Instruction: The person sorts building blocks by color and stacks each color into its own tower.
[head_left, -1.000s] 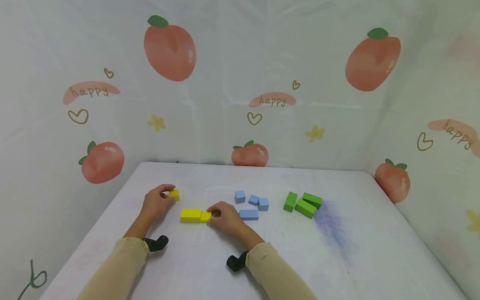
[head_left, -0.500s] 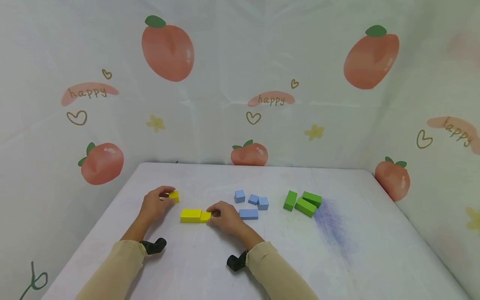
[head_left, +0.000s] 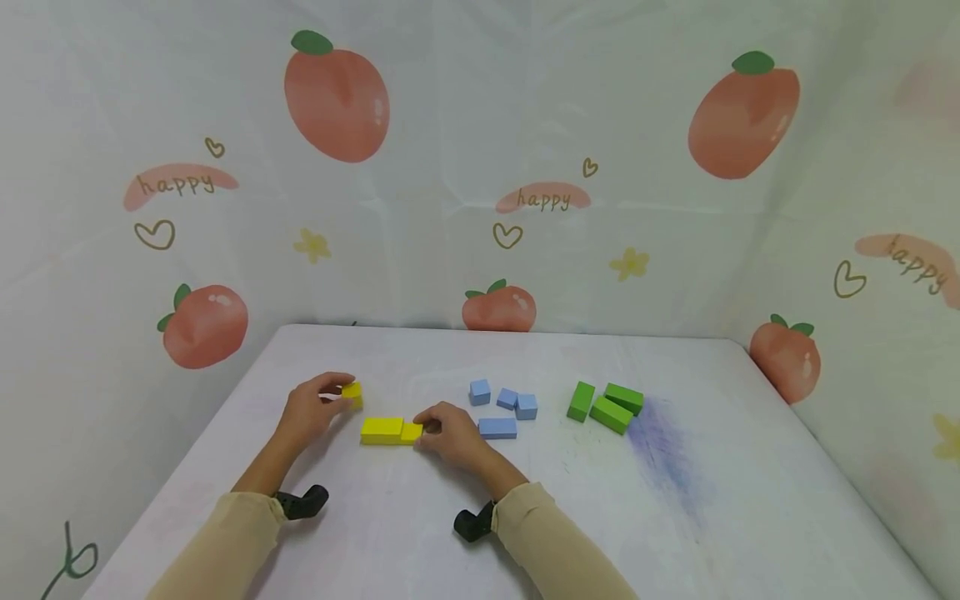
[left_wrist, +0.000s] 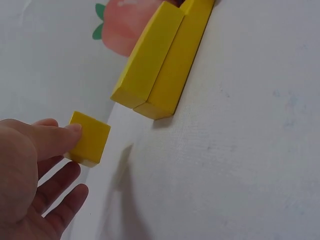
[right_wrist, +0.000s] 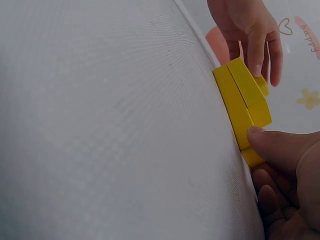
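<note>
Yellow cube (head_left: 352,392) | nearby: yellow bar (head_left: 382,430), blue blocks (head_left: 504,408), green blocks (head_left: 606,405)

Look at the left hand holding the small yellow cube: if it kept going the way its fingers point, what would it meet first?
Most likely the long yellow blocks, lying flat just past the small yellow cube that the left hand pinches. The right hand holds their far end. A short gap of table separates cube and blocks; the exact line is uncertain.

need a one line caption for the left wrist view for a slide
Left hand pinches a small yellow cube just above the white table, beside two long yellow blocks lying side by side.
</note>
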